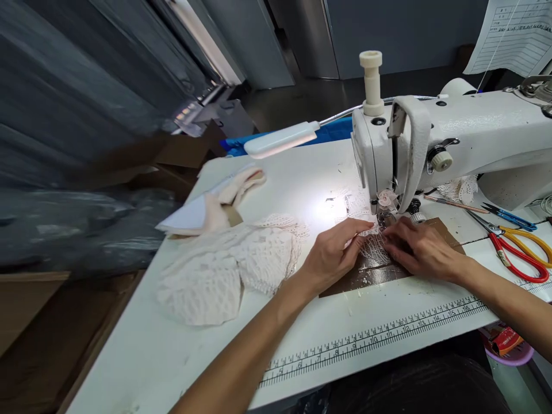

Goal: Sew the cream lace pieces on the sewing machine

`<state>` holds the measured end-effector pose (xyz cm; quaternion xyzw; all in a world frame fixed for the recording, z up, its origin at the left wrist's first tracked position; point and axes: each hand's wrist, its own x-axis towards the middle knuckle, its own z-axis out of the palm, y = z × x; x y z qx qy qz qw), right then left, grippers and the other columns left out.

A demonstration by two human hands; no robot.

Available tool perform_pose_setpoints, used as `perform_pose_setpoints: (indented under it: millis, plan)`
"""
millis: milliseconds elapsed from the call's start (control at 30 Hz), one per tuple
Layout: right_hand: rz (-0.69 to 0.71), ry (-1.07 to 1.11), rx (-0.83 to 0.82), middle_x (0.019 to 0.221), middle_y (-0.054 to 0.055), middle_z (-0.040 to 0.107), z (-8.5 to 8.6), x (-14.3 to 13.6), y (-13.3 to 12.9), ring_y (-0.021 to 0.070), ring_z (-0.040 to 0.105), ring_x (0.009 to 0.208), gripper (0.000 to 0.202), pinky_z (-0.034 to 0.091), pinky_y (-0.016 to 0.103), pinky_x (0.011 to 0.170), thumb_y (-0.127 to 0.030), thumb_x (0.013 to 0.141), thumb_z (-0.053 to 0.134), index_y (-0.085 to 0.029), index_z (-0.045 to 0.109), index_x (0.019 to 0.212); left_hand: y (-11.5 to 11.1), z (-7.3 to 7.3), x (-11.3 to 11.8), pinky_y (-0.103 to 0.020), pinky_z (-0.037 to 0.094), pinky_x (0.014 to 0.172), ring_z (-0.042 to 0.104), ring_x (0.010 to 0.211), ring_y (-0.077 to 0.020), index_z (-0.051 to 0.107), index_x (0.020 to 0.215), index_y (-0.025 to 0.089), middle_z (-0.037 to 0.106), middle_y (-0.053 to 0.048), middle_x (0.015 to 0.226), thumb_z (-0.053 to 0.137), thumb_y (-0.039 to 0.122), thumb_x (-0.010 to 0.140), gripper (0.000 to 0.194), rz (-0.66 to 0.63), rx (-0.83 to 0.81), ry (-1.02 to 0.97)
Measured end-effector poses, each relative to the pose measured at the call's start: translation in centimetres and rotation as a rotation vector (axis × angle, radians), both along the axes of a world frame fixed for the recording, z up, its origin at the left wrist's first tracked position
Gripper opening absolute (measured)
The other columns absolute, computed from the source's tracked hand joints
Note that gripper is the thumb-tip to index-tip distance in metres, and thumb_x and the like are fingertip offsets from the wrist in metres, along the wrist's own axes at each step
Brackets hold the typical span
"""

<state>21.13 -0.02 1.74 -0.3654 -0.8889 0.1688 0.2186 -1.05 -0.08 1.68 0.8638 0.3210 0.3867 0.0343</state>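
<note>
A piece of white lace (374, 248) lies under the needle area of the white sewing machine (474, 129). My left hand (338, 250) pinches the lace's left edge between thumb and fingers, just in front of the presser foot (385, 219). On the other side, my right hand (420, 247) has its fingers bent and drawn together at the lace's right edge, close to the foot. Its fingertips partly hide the cloth there. Beneath both hands is a shiny brown sheet (371, 276). A small pink fabric flower (387, 199) sits on the machine head above the needle.
White lace pieces (233, 264) lie left of my left arm, with folded cream fabric (215, 207) behind them. Scissors with red and yellow handles (517, 247) and blue thread snips (511, 217) lie at right. A lamp (282, 140) overhangs the table; a ruler strip (375, 339) runs along its front.
</note>
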Motion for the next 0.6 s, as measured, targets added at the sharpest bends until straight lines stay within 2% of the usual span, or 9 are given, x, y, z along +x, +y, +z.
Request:
perform_pose_setpoints:
  millis: [133,233,367,500,600]
  plan:
    - [0.126,-0.095,0.08,0.103,0.015,0.057,-0.4,0.5,-0.7,0.0239,0.053,0.095,0.035,0.051,0.041,0.085,-0.019,0.092,0.046,-0.014,0.066,0.121,0.3,-0.1,-0.5,-0.026,0.065,0.081,0.074,0.095,-0.014,0.062,0.112,0.014,0.076,-0.008,0.103,0.045,0.016,0.102,0.02,-0.028,-0.086,0.019]
    - [0.146,-0.072,0.052,0.101,0.014,0.056,-0.4,0.8,-0.9,0.024,0.051,0.097,0.035,0.051,0.04,0.086,-0.017,0.092,0.045,-0.014,0.069,0.118,0.2,-0.5,-0.5,-0.035,0.062,0.093,0.074,0.098,-0.0148,0.061,0.11,0.016,0.076,-0.007,0.106,0.045,0.018,0.102,0.018,-0.08,-0.107,0.058]
    - [0.201,-0.033,0.001,0.098,0.012,0.056,-0.1,1.1,-0.8,0.0236,0.049,0.096,0.035,0.048,0.04,0.087,-0.016,0.09,0.048,-0.019,0.072,0.116,-0.1,-1.3,-0.3,-0.048,0.057,0.101,0.072,0.104,-0.0186,0.061,0.108,0.017,0.074,-0.007,0.111,0.045,0.017,0.101,0.017,-0.105,-0.032,0.171]
    - [0.231,-0.053,-0.041,0.093,0.01,0.055,0.1,1.2,-0.8,0.0229,0.048,0.092,0.032,0.045,0.042,0.086,-0.017,0.088,0.053,-0.024,0.076,0.11,-0.3,-1.7,-0.3,-0.054,0.056,0.099,0.071,0.105,-0.0231,0.062,0.099,0.016,0.073,-0.01,0.115,0.047,0.017,0.1,0.015,-0.1,0.066,0.29]
    - [0.226,-0.072,-0.068,0.096,0.009,0.055,0.4,1.1,-0.7,0.0225,0.048,0.094,0.032,0.044,0.042,0.088,-0.017,0.087,0.055,-0.025,0.076,0.109,-0.5,-1.5,-0.1,-0.056,0.054,0.099,0.068,0.11,-0.0254,0.061,0.101,0.015,0.07,-0.014,0.118,0.048,0.016,0.098,0.014,-0.083,0.108,0.315]
